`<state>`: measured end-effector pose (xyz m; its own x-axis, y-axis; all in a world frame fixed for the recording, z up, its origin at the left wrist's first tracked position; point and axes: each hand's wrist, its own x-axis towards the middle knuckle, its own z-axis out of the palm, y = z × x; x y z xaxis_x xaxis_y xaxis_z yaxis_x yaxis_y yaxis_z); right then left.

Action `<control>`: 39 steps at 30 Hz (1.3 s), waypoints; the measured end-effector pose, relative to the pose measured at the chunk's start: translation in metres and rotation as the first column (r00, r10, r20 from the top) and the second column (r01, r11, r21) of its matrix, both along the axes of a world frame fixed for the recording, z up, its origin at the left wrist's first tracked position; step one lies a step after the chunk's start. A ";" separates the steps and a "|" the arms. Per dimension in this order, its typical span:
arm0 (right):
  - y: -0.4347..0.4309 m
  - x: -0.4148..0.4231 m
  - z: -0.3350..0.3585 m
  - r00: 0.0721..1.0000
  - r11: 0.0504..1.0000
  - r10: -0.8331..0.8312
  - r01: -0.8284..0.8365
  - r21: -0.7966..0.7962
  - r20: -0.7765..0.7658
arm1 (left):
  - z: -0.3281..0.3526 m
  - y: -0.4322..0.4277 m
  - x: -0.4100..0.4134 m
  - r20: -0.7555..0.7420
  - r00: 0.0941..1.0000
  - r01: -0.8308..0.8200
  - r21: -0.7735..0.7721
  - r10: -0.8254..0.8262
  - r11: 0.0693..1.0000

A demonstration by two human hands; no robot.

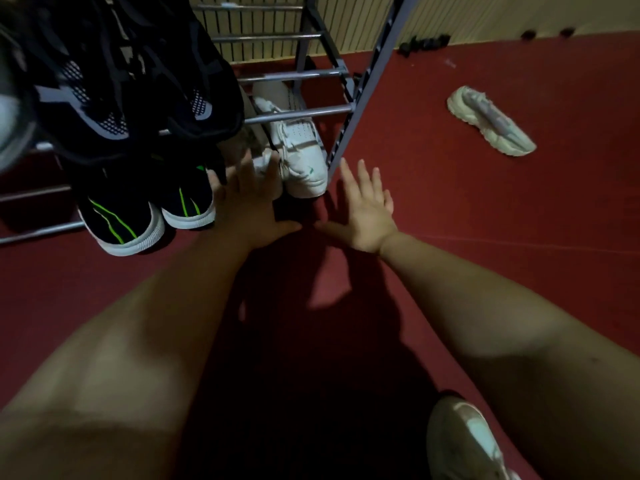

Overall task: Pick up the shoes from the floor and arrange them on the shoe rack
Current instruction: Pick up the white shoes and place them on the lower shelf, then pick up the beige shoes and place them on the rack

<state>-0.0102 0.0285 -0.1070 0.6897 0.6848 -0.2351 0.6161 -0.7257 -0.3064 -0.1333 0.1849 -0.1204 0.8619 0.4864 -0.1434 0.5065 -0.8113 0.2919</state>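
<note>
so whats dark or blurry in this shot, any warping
Head view: dim overall; deep shadow covers the left hand and floor between the arms, right hand brighter; black sneakers top left look soft; the wide angle splays the shoe rack.

Dark red floor [485, 220] runs beneath your right hand [367, 209] and off to its right. Well beyond it, a pale ribbed wall [485, 12] rises. Dim light, heavy shadows near you.
</note>
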 end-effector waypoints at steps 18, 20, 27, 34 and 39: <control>-0.116 0.072 0.078 0.956 0.925 -0.188 0.250 -0.287 0.226 | 0.090 -0.108 0.060 0.041 0.950 0.311 -0.208 -0.309 0.927; -0.121 0.098 0.069 0.964 0.930 -0.168 0.225 -0.292 0.208 | 0.092 -0.117 0.077 0.055 0.948 0.317 -0.215 -0.313 0.924; -0.161 0.233 0.046 0.981 0.949 -0.162 0.185 -0.255 0.110 | 0.092 -0.146 0.191 -0.015 0.966 0.255 -0.089 -0.258 0.963; -0.205 0.366 0.014 0.975 0.945 -0.221 0.219 -0.241 0.019 | 0.083 -0.185 0.312 -0.140 0.972 0.179 -0.098 -0.191 0.979; -0.204 0.437 -0.012 0.977 0.949 -0.214 0.203 -0.242 -0.021 | 0.077 -0.195 0.374 -0.171 0.975 0.135 -0.064 -0.144 0.989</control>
<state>0.4264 -0.1756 -0.1188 0.7957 0.4480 -0.4077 0.4329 -0.8913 -0.1346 0.2404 -0.0097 -0.0436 0.8801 0.3512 -0.3196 0.4363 -0.8637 0.2523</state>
